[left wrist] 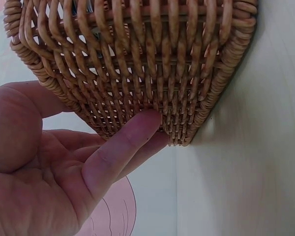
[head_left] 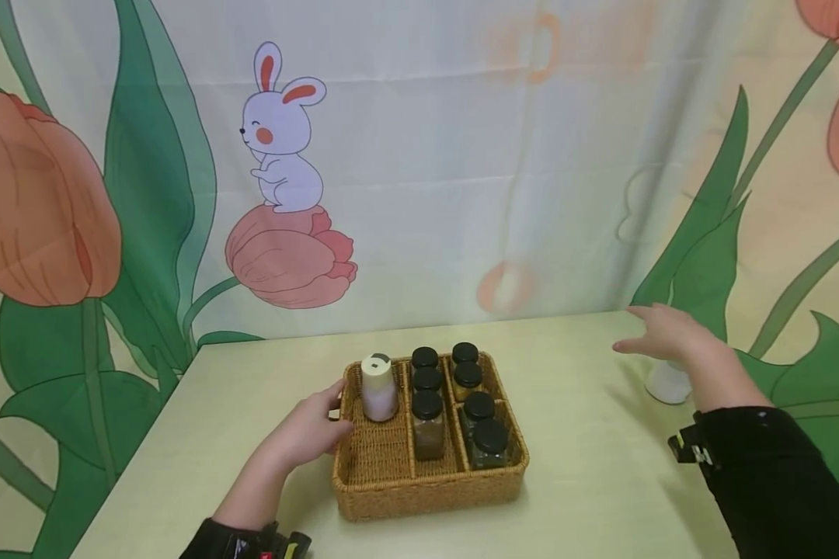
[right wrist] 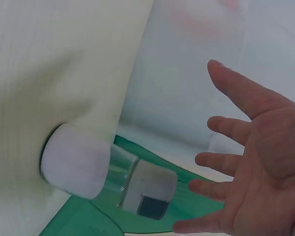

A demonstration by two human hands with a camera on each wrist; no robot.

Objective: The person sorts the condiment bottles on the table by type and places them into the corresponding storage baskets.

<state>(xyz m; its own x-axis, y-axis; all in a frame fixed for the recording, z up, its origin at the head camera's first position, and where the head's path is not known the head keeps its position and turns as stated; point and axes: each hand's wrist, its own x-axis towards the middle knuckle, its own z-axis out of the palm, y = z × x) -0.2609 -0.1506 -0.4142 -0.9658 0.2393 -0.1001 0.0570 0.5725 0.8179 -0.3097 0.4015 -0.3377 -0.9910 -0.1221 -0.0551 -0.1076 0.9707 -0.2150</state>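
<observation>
A woven wicker basket [head_left: 429, 501] with several compartments stands on the table. My left hand [head_left: 315, 423] grips its left wall, the thumb over the rim and other fingers against the outer weave [left wrist: 152, 64]. In the left compartment is a pale bottle [head_left: 380, 396] with a cream cap. Several black-lidded spice jars [head_left: 429, 431] fill the middle and right compartments. My right hand [head_left: 667, 334] reaches over the table's right side, fingers spread, holding nothing. Just beyond it stands a white bottle [right wrist: 76, 161] with a clear neck and pale cap, apart from the fingers and partly hidden in the head view.
The light table [head_left: 252, 388] runs back to a hanging cloth [head_left: 419, 194] printed with tulips and a rabbit. The white bottle stands close to the table's right edge, beside the cloth.
</observation>
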